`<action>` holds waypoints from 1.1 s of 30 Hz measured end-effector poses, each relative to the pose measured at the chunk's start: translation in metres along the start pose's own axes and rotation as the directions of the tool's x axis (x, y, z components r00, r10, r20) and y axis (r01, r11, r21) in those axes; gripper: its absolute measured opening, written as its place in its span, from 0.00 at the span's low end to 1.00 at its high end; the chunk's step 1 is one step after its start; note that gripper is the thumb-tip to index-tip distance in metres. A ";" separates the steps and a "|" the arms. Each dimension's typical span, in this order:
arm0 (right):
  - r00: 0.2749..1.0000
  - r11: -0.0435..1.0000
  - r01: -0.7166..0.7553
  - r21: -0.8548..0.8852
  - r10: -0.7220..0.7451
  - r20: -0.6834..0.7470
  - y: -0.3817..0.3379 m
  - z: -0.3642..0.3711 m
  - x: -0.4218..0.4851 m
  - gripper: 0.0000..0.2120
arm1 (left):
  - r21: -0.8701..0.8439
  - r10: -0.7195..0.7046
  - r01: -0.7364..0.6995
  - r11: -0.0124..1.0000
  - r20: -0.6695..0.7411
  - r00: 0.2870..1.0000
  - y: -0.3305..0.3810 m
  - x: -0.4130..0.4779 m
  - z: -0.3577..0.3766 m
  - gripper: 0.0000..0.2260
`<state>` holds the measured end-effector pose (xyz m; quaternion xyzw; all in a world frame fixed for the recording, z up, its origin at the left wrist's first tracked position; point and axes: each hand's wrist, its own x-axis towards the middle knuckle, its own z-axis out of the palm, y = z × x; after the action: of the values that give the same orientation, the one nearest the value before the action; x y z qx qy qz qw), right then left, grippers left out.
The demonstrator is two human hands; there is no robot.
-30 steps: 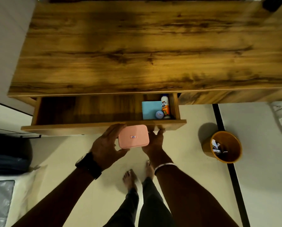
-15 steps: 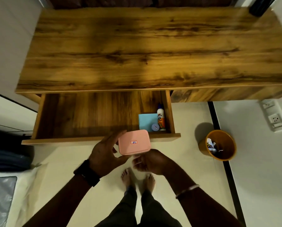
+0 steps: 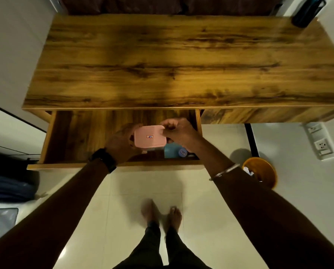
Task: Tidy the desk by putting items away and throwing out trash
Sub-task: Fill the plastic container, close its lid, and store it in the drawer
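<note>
- Gripped between left hand [image 3: 119,145] and right hand [image 3: 179,133], fingers curled: pink box [image 3: 149,139], over open drawer [image 3: 75,136].
- Set down flat on bare wood, beside blue pad [image 3: 170,151].

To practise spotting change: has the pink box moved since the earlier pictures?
Yes. The pink box, held by the left hand and right hand, went forward past the drawer front and is now over the drawer's inside.

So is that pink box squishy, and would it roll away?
Probably stiff: the pink box has a flat lid and edges that look unbent between the left hand and right hand. Flat sides mean it likely sits, not rolls. Maybe light; its inside is hidden.
</note>
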<state>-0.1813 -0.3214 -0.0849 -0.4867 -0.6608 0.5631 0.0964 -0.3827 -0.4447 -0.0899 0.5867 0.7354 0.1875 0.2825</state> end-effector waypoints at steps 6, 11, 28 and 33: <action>0.998 0.994 -0.045 -0.103 0.040 -0.051 0.030 0.023 0.017 0.12 | -0.094 -0.136 0.148 0.985 0.120 0.983 -0.020 0.009 0.024 0.35; 0.997 0.987 -0.068 -0.148 0.062 -0.044 0.050 0.033 0.017 0.14 | -0.040 -0.179 0.187 0.982 0.148 0.973 -0.025 0.011 0.042 0.26; 0.941 0.996 0.076 -0.036 -0.084 -0.327 0.033 0.032 -0.044 0.07 | -0.160 -0.225 0.182 0.970 -0.320 0.920 0.020 -0.035 0.021 0.09; 0.921 0.707 -0.213 0.675 0.375 -0.101 0.035 0.071 -0.095 0.05 | -0.891 -0.715 0.367 0.269 0.071 0.696 0.034 -0.086 0.052 0.06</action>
<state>-0.1624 -0.4429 -0.0989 -0.5841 -0.3204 0.7047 0.2440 -0.3109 -0.5223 -0.0925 0.0270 0.7324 0.5141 0.4455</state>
